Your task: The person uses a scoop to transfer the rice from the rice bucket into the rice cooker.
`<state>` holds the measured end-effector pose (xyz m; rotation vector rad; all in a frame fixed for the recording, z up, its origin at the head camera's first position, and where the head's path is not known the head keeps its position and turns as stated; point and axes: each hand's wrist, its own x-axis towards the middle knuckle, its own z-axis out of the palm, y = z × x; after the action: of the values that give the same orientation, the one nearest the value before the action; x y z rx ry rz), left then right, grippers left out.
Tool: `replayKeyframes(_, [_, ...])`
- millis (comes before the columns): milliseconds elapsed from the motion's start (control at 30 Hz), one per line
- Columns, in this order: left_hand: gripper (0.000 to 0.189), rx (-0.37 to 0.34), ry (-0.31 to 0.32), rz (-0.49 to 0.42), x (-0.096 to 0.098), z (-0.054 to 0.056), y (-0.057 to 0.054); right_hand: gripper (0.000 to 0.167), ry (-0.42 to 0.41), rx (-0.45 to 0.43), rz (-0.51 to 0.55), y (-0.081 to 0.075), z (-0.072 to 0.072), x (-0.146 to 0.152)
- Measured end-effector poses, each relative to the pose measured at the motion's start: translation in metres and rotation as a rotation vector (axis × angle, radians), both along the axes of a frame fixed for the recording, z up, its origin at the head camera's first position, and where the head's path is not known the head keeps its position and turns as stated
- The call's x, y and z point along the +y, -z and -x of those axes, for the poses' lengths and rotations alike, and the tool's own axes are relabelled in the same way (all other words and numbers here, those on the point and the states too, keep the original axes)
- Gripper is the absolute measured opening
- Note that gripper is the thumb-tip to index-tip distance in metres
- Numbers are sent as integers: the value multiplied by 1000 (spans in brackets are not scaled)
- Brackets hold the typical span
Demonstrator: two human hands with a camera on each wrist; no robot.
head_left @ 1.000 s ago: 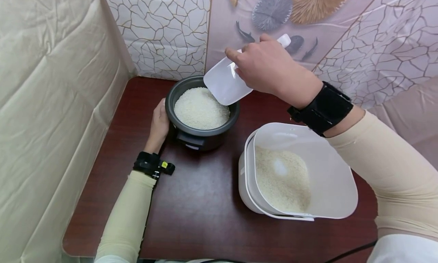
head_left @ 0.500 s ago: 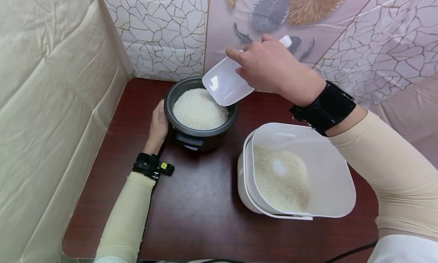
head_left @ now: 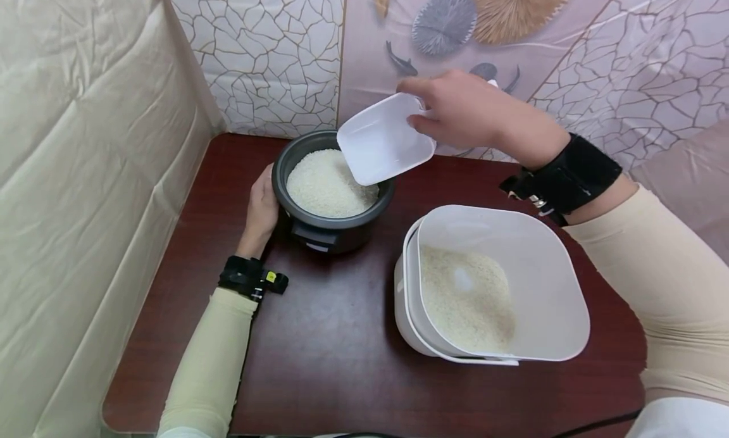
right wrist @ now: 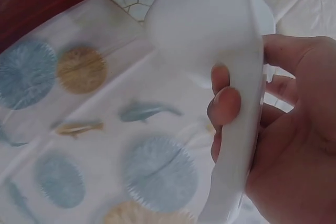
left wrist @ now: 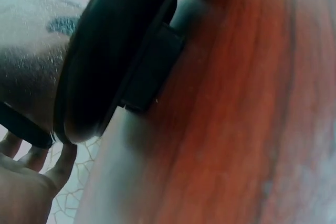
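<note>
A dark-rimmed rice cooker point(head_left: 336, 222) stands at the back of the table, heaped with white rice point(head_left: 321, 185). My left hand point(head_left: 262, 204) holds its left side; in the left wrist view, fingers point(left wrist: 64, 163) bend against the side handle and the black base. My right hand point(head_left: 467, 112) grips a white plastic scoop point(head_left: 384, 140) by its handle. The scoop is tilted mouth-down over the cooker's right rim, and its inside looks bare. In the right wrist view, fingers and thumb wrap the scoop's handle point(right wrist: 239, 145).
A white bin point(head_left: 549, 292) with rice point(head_left: 469, 299) in it and a carrying handle stands on the table point(head_left: 319, 349) at the right, below my right forearm. Fabric-covered walls rise behind and to the left point(head_left: 97, 191). A black cable point(head_left: 598, 423) crosses the lower right.
My right hand has shifted right and slightly down and turned the scoop, whose inside now faces the camera more. The left hand still holds the rice cooker.
</note>
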<state>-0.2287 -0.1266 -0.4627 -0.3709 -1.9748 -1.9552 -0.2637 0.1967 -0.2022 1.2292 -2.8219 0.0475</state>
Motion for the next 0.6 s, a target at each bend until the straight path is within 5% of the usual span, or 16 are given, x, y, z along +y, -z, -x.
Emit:
replayKeyframes(133, [47, -40, 39, -5, 1, 0, -2, 33, 4, -20, 46, -1, -2, 21])
replayKeyframes(367, [49, -46, 43, -50, 0, 16, 21, 24, 48, -42, 63, -1, -17, 59])
replayKeyframes(600, [45, -75, 38, -79, 6, 2, 1, 35, 86, -61, 64, -6, -42, 95])
